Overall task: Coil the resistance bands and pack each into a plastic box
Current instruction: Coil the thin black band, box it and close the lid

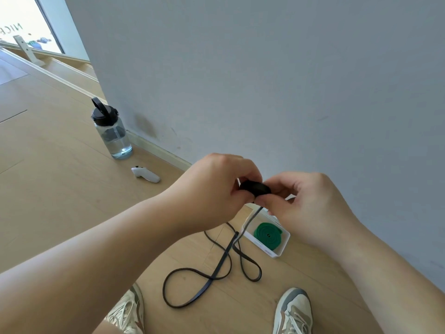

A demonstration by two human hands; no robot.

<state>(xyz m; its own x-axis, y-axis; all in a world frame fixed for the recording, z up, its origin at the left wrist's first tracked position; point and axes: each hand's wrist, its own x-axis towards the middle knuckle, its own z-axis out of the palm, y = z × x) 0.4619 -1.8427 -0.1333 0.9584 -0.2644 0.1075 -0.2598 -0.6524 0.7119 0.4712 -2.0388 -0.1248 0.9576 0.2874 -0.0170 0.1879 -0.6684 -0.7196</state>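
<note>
Coil of flat black rubber resistance band (255,188), pinched between left hand (212,189) and right hand (310,206), trails loose loops onto the wooden floor (60,189). Beneath, a white plastic box (281,247) holds a coiled green band (267,233).

Soft, even daylight lit the scene. The window (25,22) at upper left was overexposed to near white. The wall (265,68) was uniformly lit; shadows on the floor (48,201) were faint and soft-edged. The band (256,188), pinched between left hand (212,189) and right hand (313,208), registered as a dark mass with little detail. Wide-angle distortion bowed the floor lines and enlarged the forearms (96,261) near the lower edge. Sharpness was slightly soft overall.
</note>
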